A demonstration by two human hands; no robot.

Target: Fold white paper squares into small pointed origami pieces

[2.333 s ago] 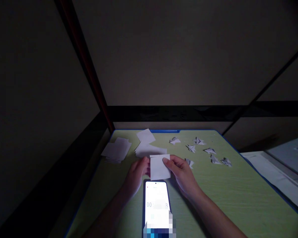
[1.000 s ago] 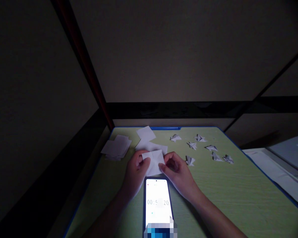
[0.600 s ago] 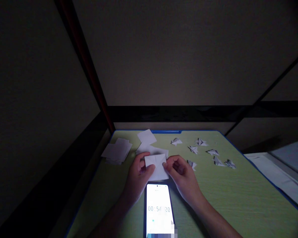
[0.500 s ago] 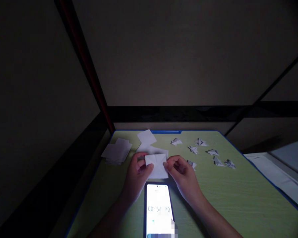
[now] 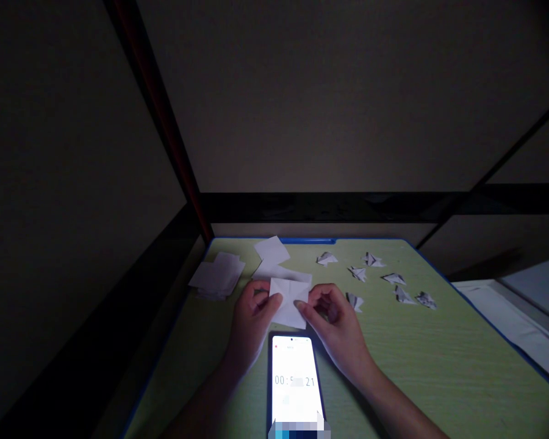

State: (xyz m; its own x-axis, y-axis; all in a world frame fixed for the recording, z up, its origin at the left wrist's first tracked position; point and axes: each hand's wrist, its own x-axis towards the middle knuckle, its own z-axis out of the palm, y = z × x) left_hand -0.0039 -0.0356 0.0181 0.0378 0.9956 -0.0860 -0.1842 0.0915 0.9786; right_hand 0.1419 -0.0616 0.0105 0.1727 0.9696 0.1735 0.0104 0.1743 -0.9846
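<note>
A small square sheet of white paper with crease lines is held up between my two hands, over the middle of the table. My left hand pinches its left edge, thumb in front and fingers behind. On the other side my right hand grips the right edge, its thumb lying on the paper's face. Just below the paper lies a phone with a bright screen showing timer digits, partly blurred. Behind the hands are more white sheets, one partly covered by the held paper.
Several folded paper pieces are scattered on the right of the green table. A loose pile of white paper squares lies at the left. Beyond the blue right edge are large white sheets or boards. A wall rises behind.
My right thumb has slid inward and slightly left across the paper. The sheet is tilted a little differently, and the view has shifted slightly. Both hands keep their hold.
</note>
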